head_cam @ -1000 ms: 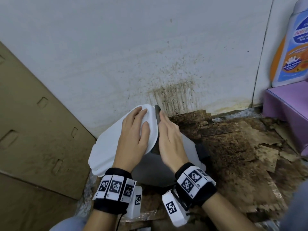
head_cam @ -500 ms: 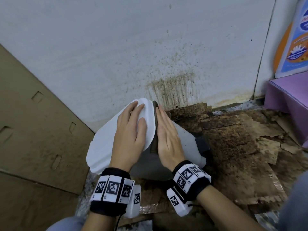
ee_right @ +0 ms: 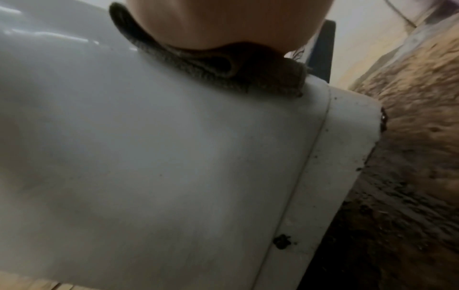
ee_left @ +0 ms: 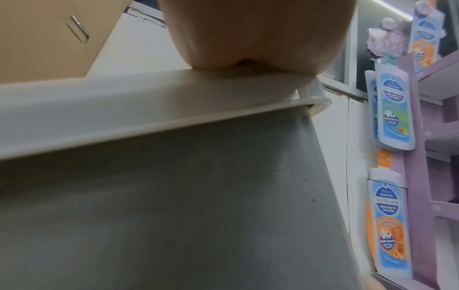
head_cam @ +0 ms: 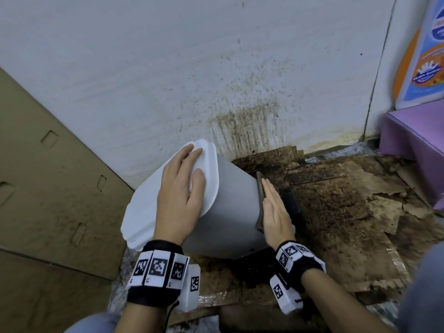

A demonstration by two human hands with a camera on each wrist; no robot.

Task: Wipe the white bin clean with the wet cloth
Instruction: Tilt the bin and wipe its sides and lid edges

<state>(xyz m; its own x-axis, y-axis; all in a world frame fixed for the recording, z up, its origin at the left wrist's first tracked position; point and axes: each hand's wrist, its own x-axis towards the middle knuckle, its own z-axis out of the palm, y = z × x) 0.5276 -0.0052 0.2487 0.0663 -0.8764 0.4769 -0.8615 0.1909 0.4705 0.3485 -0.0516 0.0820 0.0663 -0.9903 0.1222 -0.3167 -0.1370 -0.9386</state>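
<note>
The white bin (head_cam: 235,212) leans to the left on the dirty floor, its white lid (head_cam: 149,207) closed. My left hand (head_cam: 180,188) lies flat on the lid with straight fingers, and its palm (ee_left: 248,35) presses on the lid's rim (ee_left: 149,109). My right hand (head_cam: 274,210) presses a dark wet cloth (head_cam: 260,188) flat against the bin's right side, low near the base. In the right wrist view the folded cloth (ee_right: 211,64) sits under my palm (ee_right: 223,19) on the bin's wall (ee_right: 149,157), which carries a few dark specks.
Brown cardboard (head_cam: 48,188) leans at the left. The white wall (head_cam: 240,68) behind is stained brown. Soggy, torn cardboard (head_cam: 336,212) covers the floor at the right. A purple shelf (head_cam: 413,140) with soap bottles (head_cam: 422,56) stands at the far right. The bin's black pedal (head_cam: 292,203) is beside my right hand.
My right hand has slid the cloth down the bin's side, from just under the lid to near the base. The left hand stays on the lid.
</note>
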